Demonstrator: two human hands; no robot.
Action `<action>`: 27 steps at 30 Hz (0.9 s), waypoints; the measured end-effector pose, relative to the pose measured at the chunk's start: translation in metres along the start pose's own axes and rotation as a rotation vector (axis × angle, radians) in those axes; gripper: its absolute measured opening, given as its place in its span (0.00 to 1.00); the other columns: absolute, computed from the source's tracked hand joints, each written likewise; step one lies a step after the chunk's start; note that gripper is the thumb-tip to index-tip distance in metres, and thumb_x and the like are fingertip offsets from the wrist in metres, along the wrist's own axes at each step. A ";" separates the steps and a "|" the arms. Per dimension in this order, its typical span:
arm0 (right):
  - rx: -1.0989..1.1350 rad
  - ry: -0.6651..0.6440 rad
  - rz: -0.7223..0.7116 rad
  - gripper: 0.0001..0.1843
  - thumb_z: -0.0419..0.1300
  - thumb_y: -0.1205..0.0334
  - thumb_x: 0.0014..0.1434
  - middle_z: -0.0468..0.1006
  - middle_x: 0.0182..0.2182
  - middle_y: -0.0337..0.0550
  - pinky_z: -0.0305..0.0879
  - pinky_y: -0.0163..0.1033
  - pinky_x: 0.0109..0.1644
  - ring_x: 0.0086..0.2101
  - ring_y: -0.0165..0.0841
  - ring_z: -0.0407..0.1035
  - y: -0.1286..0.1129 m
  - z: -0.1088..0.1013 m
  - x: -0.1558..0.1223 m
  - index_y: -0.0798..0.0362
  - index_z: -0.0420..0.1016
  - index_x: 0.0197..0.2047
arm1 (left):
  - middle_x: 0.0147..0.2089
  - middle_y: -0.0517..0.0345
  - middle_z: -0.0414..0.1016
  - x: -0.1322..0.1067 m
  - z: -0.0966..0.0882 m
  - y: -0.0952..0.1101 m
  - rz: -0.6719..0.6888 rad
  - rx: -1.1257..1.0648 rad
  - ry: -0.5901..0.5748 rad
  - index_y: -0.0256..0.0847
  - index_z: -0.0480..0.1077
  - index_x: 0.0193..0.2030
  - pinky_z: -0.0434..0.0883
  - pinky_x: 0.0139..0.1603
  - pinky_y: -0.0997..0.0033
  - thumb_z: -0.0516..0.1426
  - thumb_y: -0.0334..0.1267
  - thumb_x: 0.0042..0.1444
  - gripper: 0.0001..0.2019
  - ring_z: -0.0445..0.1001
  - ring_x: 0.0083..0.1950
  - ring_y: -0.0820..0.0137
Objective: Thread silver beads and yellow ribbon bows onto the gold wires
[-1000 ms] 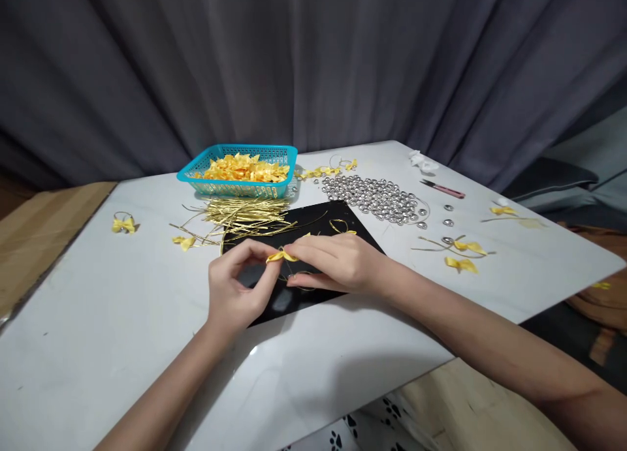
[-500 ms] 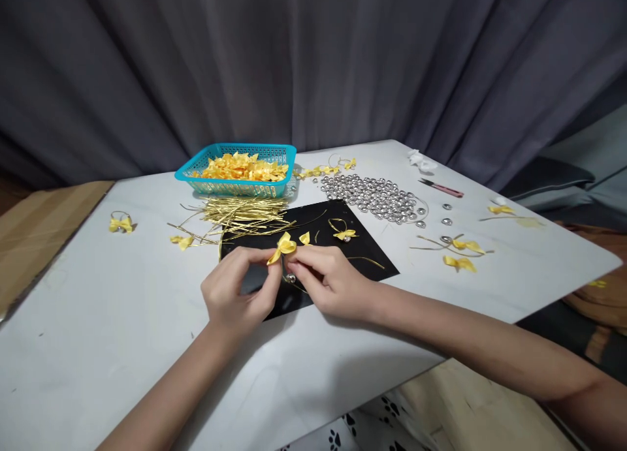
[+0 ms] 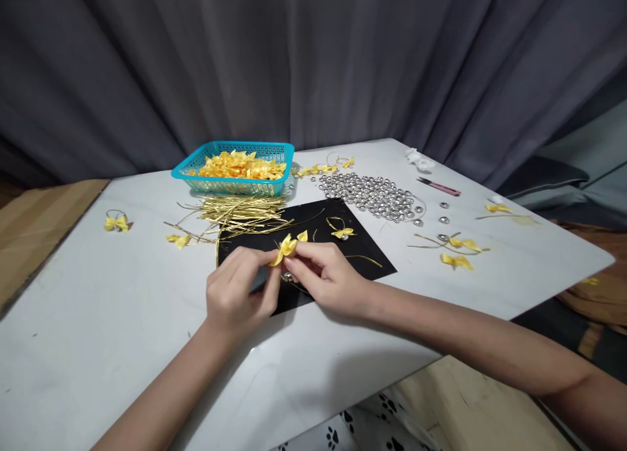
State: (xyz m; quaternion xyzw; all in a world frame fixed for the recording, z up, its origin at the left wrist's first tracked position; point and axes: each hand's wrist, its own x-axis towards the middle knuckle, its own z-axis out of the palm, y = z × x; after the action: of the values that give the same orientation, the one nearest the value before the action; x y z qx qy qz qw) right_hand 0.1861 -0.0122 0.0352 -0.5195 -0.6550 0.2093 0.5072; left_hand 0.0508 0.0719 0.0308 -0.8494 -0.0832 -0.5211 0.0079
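Note:
Between my two hands, above the black mat [image 3: 368, 255], is a yellow ribbon bow [image 3: 287, 247]. My left hand [image 3: 240, 284] pinches its left side between thumb and fingers. The fingertips of my right hand [image 3: 329, 275] are closed on its right side, close to the left fingertips. Just below the fingers shows a silver bead [image 3: 287, 277] with a bit of gold wire by it; whether it is joined to the bow I cannot tell. Behind my right fingers lies a small yellow ribbon piece [image 3: 302, 236]. Beyond it rests a bow with a wire loop [image 3: 341, 232].
A blue basket [image 3: 230, 188] of yellow bows stands at the back, with gold wires [image 3: 240, 211] in front. Silver beads [image 3: 367, 195] are heaped right of it, near pink-handled snips [image 3: 441, 186]. More bows [image 3: 456, 262] and wires lie rightward; one looped bow [image 3: 116, 223] lies left.
Both hands stay at nearly the same place. The bow has turned and sits a little lower between the fingertips, with the right fingers closer on it. The whole view has shifted slightly.

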 end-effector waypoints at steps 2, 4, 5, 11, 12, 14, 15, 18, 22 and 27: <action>-0.037 -0.061 -0.024 0.10 0.49 0.66 0.62 0.61 0.20 0.35 0.50 0.29 0.23 0.20 0.22 0.53 0.001 -0.004 0.000 0.60 0.65 0.30 | 0.27 0.58 0.74 0.000 0.001 0.002 -0.091 -0.042 0.009 0.38 0.66 0.33 0.67 0.27 0.74 0.58 0.24 0.49 0.07 0.71 0.26 0.74; -0.125 -0.080 -0.132 0.07 0.51 0.68 0.60 0.63 0.20 0.35 0.52 0.29 0.24 0.20 0.21 0.54 0.003 -0.007 0.001 0.61 0.67 0.32 | 0.27 0.59 0.74 0.000 0.001 0.003 -0.165 -0.057 0.022 0.38 0.67 0.32 0.68 0.27 0.75 0.57 0.24 0.49 0.06 0.71 0.26 0.74; -0.171 -0.072 -0.198 0.06 0.52 0.70 0.59 0.64 0.20 0.36 0.54 0.29 0.25 0.20 0.21 0.55 0.003 -0.008 0.001 0.61 0.68 0.32 | 0.26 0.59 0.74 0.000 0.001 0.003 -0.191 -0.057 0.031 0.38 0.67 0.31 0.68 0.27 0.75 0.57 0.24 0.49 0.06 0.71 0.26 0.74; -0.279 -0.016 -0.351 0.06 0.52 0.72 0.59 0.69 0.23 0.40 0.58 0.29 0.28 0.23 0.23 0.59 0.006 -0.009 0.002 0.63 0.69 0.33 | 0.26 0.59 0.73 0.000 0.001 0.000 -0.170 -0.049 0.046 0.37 0.67 0.32 0.68 0.28 0.76 0.58 0.24 0.48 0.06 0.70 0.26 0.75; -0.283 -0.008 -0.358 0.06 0.52 0.72 0.59 0.69 0.23 0.41 0.59 0.30 0.29 0.23 0.23 0.60 0.006 -0.009 0.001 0.63 0.69 0.33 | 0.26 0.59 0.73 0.000 0.001 0.000 -0.159 -0.051 0.043 0.37 0.67 0.32 0.68 0.28 0.76 0.58 0.23 0.48 0.07 0.70 0.26 0.75; -0.287 0.006 -0.372 0.07 0.51 0.72 0.60 0.70 0.24 0.42 0.60 0.30 0.30 0.25 0.24 0.62 0.006 -0.008 0.001 0.63 0.69 0.33 | 0.27 0.59 0.73 0.000 0.001 0.001 -0.142 -0.061 0.031 0.37 0.67 0.32 0.67 0.28 0.76 0.58 0.23 0.48 0.07 0.70 0.27 0.75; -0.289 0.010 -0.377 0.08 0.50 0.73 0.60 0.71 0.25 0.43 0.61 0.30 0.30 0.25 0.25 0.63 0.007 -0.008 0.001 0.62 0.69 0.33 | 0.27 0.59 0.73 0.000 0.000 0.001 -0.137 -0.068 0.028 0.37 0.67 0.32 0.67 0.28 0.76 0.58 0.23 0.48 0.07 0.70 0.27 0.75; -0.303 0.009 -0.379 0.08 0.49 0.73 0.61 0.71 0.25 0.43 0.62 0.31 0.30 0.26 0.26 0.63 0.008 -0.006 0.001 0.62 0.69 0.33 | 0.26 0.59 0.72 0.000 0.000 0.002 -0.130 -0.084 0.027 0.36 0.66 0.32 0.67 0.28 0.77 0.58 0.22 0.48 0.07 0.69 0.26 0.76; -0.309 0.023 -0.385 0.08 0.49 0.73 0.61 0.71 0.26 0.44 0.63 0.32 0.31 0.27 0.26 0.63 0.010 -0.005 0.000 0.62 0.69 0.34 | 0.27 0.58 0.72 0.001 0.000 0.002 -0.081 -0.080 0.003 0.36 0.66 0.33 0.66 0.29 0.76 0.58 0.22 0.48 0.08 0.68 0.27 0.76; -0.305 0.062 -0.407 0.07 0.49 0.74 0.61 0.69 0.26 0.43 0.62 0.31 0.32 0.27 0.25 0.61 0.010 -0.004 -0.001 0.62 0.68 0.34 | 0.27 0.56 0.72 0.000 -0.001 0.001 0.013 -0.050 -0.048 0.35 0.66 0.35 0.67 0.29 0.74 0.57 0.21 0.48 0.09 0.68 0.28 0.73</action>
State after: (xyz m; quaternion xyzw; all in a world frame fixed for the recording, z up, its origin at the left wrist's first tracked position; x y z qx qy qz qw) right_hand 0.1941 -0.0102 0.0279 -0.4536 -0.7542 -0.0143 0.4745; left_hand 0.0498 0.0708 0.0313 -0.8622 -0.0647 -0.5023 -0.0120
